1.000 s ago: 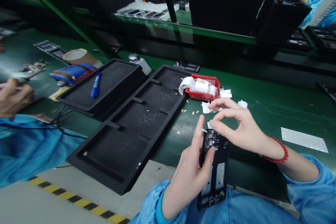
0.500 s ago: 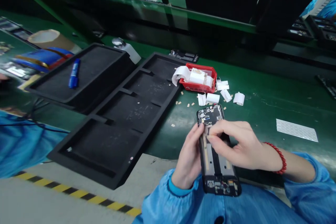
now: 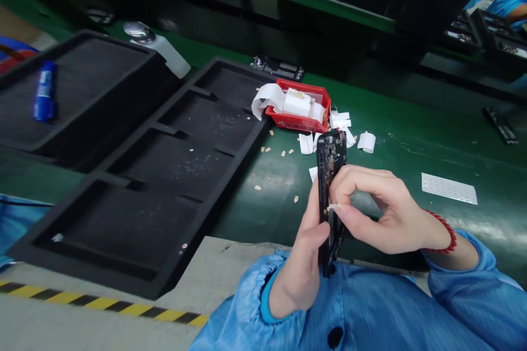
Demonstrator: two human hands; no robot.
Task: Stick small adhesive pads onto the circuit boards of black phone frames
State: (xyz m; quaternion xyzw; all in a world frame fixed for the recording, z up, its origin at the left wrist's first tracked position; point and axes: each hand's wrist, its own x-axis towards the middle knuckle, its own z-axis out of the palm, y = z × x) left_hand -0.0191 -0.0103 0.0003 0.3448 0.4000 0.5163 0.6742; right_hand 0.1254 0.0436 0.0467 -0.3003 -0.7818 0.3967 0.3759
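Observation:
An opened smartphone body (image 3: 324,175), black with bare circuit parts showing, is gripped along its side by my left hand (image 3: 300,266). It stands nearly edge-on to me, its inner face turned right. My right hand (image 3: 387,211) is closed in a pinch at the phone's inner side, with thumb and forefinger on a small pale strip (image 3: 332,207) that touches or nearly touches the phone. Much of the phone's inside is hidden by the right fingers. Beyond the phone sits a red bin (image 3: 295,123) holding white paper rolls (image 3: 298,103).
Left lies a long black tray (image 3: 236,167) with several compartments, beside a black box (image 3: 119,98) bearing a blue marker (image 3: 45,90). A dispenser bottle (image 3: 171,55) stands behind. Paper curls (image 3: 366,142), tan scraps and a label sheet (image 3: 448,188) lie on the green bench.
My left hand has turned the phone from face-up to nearly edge-on. A pale strip now shows in my right fingertips. The view has shifted so the bench items sit further left.

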